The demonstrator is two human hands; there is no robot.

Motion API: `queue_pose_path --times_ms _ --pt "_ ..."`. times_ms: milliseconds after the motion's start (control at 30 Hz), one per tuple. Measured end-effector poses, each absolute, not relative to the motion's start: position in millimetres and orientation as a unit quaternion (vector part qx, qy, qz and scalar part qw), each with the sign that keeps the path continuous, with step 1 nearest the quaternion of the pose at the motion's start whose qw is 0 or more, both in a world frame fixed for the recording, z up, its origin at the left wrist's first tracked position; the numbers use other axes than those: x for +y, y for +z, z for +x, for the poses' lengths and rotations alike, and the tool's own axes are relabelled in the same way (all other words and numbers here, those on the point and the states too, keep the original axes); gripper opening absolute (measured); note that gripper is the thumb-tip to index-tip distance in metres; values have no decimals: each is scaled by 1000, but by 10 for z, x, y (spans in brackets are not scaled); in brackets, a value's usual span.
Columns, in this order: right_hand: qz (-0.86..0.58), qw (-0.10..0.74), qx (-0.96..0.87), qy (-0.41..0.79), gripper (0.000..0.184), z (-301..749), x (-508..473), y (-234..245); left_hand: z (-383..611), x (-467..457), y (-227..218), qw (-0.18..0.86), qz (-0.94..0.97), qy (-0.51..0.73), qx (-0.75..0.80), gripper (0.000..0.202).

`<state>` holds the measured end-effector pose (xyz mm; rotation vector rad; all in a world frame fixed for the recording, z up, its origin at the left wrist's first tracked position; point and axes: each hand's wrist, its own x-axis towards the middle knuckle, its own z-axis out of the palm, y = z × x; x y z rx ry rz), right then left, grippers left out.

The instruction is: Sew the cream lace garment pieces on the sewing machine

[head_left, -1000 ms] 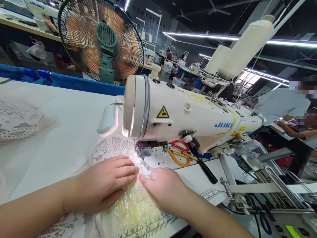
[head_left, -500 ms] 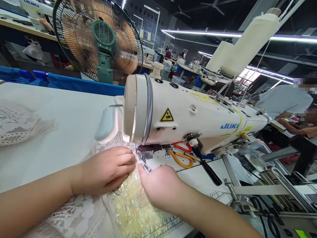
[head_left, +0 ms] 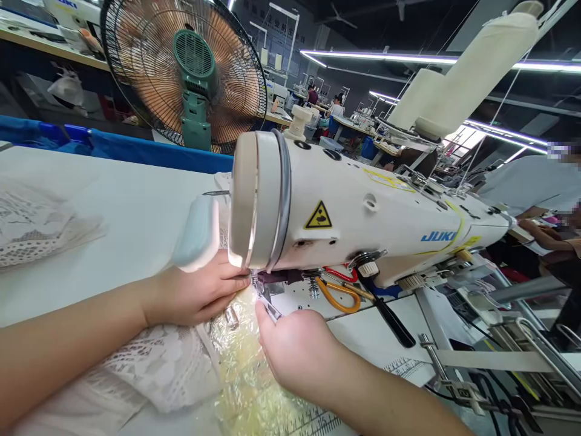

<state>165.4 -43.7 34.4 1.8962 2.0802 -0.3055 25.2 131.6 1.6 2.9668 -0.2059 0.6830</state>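
White lace fabric (head_left: 167,363) lies at the front left of the sewing machine (head_left: 345,206) and runs under my left hand (head_left: 197,293). The fingers of that hand are drawn together on the lace, tips close to the presser foot (head_left: 255,280); what lies beneath them is hidden. My right hand (head_left: 297,339) is closed around a small silver tool that looks like tweezers (head_left: 271,309), its tip pointing to the needle area. Between the hands is a crinkled, clear plastic-covered patch (head_left: 249,363) with yellow showing through. A pale blue rounded part (head_left: 197,233) hangs over the left hand.
Scissors with orange and red handles (head_left: 338,297) and a black-handled tool (head_left: 393,321) lie beneath the machine arm. More lace (head_left: 40,224) rests at the left. A large fan (head_left: 195,66) stands behind. Thread cones (head_left: 481,72) rise above; a person (head_left: 531,188) is at the right.
My left hand has slid forward with the lace, towards the machine head and under the pale blue part. The right hand stays near the needle with its tool. The whole view has shifted slightly.
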Motion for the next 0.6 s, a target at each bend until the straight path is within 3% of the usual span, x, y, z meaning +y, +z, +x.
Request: queue_pose_path --times_ms 300,367,433,500,533,600 --pt "640 221 722 -140 89 1662 -474 588 197 1243 310 -55 980 190 -17 43" --pt "633 211 731 -140 83 1692 -565 595 140 1195 319 -20 987 157 -15 30" --pt "624 172 750 -136 56 1700 -699 535 88 1151 270 33 993 117 -13 6" --pt "608 88 778 -130 34 1655 -853 388 51 1121 207 70 993 95 -5 11" --pt "597 33 791 -129 32 1604 -926 285 40 1111 192 104 990 92 13 13" --pt "583 -87 801 -110 48 1446 -1036 57 29 1094 222 211 971 88 70 18"
